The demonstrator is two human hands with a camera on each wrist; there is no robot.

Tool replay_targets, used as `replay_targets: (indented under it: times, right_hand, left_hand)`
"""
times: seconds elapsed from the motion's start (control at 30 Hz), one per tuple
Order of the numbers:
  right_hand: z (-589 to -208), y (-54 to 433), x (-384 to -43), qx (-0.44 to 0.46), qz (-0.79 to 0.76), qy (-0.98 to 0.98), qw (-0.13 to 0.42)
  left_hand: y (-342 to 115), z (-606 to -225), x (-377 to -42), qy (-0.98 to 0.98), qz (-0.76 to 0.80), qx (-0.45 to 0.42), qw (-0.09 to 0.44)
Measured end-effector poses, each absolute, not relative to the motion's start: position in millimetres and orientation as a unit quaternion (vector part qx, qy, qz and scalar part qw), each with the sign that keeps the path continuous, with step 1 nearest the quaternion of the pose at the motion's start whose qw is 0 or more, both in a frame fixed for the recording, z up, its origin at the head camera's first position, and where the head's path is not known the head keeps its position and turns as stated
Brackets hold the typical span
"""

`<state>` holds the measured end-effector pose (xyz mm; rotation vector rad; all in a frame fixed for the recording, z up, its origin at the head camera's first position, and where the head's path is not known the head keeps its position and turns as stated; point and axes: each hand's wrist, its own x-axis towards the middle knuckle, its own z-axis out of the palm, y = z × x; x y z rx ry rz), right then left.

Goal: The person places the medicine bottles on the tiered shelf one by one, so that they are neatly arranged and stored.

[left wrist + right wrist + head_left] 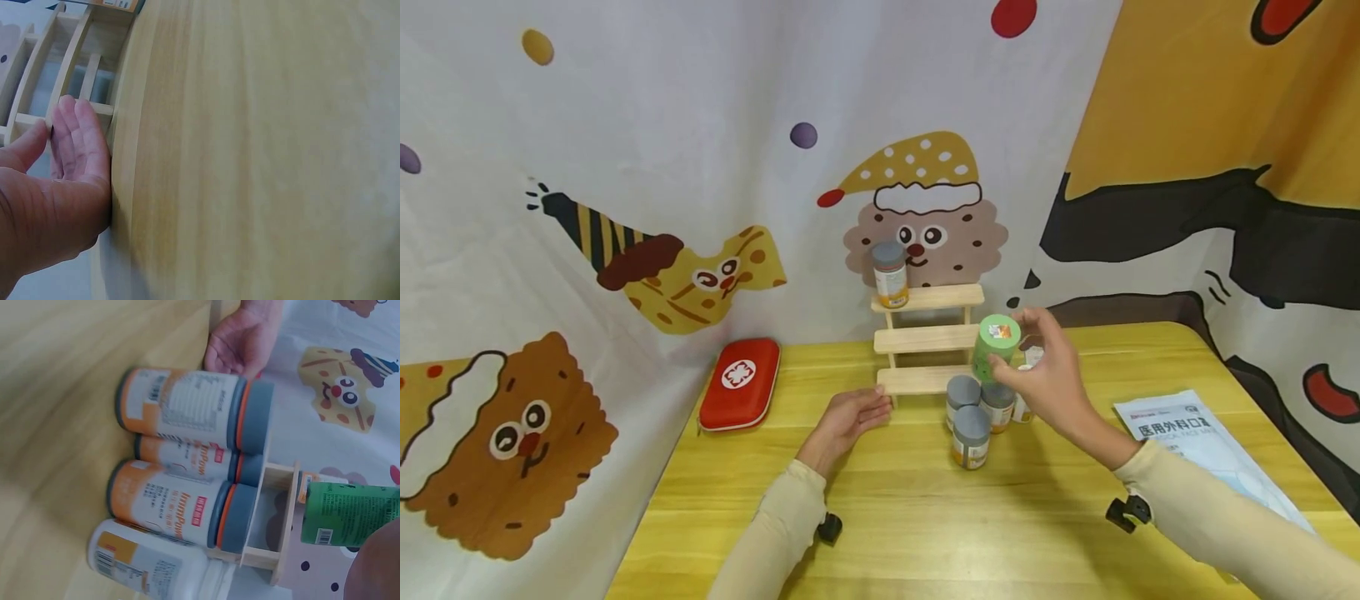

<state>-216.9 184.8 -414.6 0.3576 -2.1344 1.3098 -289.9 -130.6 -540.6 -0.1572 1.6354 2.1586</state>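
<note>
My right hand [1051, 379] grips a green cylindrical bottle [999, 331] by its sides, thumb in front, holding it up near the right end of a wooden three-step rack [925, 340]. In the right wrist view the green bottle [334, 515] shows a barcode and small print. My left hand [848, 419] is at the rack's lower left corner, fingers extended along the end of the lowest step in the left wrist view. Below the green bottle stand three grey-capped supplement bottles [972, 425] with orange-and-white labels. A white bottle [150, 562] stands beside them, partly hidden by my right hand in the head view.
Another grey-capped bottle [891, 279] stands on the left of the rack's top step. A red zip case [741, 385] with a white emblem lies at the table's left. On the right, a face mask packet [1206, 442] lies partly under my right sleeve. A printed curtain [737, 83] hangs behind.
</note>
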Motion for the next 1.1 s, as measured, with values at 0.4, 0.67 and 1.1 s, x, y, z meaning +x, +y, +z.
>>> replay_targets:
  times: [0.4,0.67,1.1]
  right_hand:
    - [-410.8,169.5,-249.0,0.138,0.509,-0.793,0.306]
    - [-406.1,159.7,-270.7,0.117,0.534,-0.778,0.309]
    - [-395.9,137.8,-311.0,0.111,0.570,-0.754,0.307]
  left_hand:
    - [-131.2,-544.5,-286.3,0.596,0.772,-0.049,0.214]
    - [-128.3,-545.5,-285.3,0.594,0.773,-0.048,0.218]
    - [-132.3,-540.5,-290.5,0.594,0.774,-0.052,0.214]
